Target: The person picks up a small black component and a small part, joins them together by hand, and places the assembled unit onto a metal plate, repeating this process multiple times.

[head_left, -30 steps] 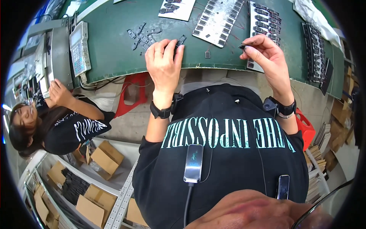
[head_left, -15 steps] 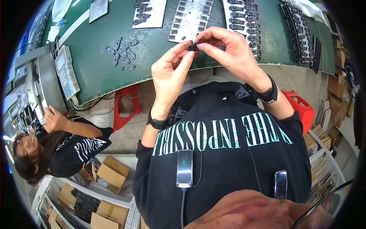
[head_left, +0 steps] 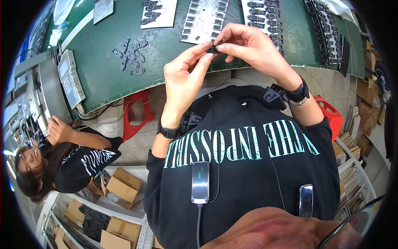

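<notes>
I hold one small black part (head_left: 212, 49) between both hands, whose fingertips meet in front of my chest near the front edge of the green surface (head_left: 97, 83). My left hand (head_left: 182, 81) pinches it between thumb and fingers from about seven o'clock. My right hand (head_left: 255, 50) closes thumb and forefinger on it from about two o'clock. Gripping from two sides like this probably keeps so tiny a thing steady and lets me turn it finely. My fingers cover most of it, so I can't tell which way up it sits.

From my hands, a loose pile of black parts (head_left: 131, 56) lies at nine o'clock, apparently left there to be within easy reach of my left hand. At twelve o'clock is a white board (head_left: 203, 25) with black squares set along both long sides; spacing them out likely stops their thin wires tangling. Another board, at two o'clock, carries close rows of black parts (head_left: 256, 18), and a dark rack (head_left: 325, 37) of similar pieces stands near three. The grey keypad box (head_left: 71, 79) sits between eight and nine, well apart, which seems to leave my elbows room.
</notes>
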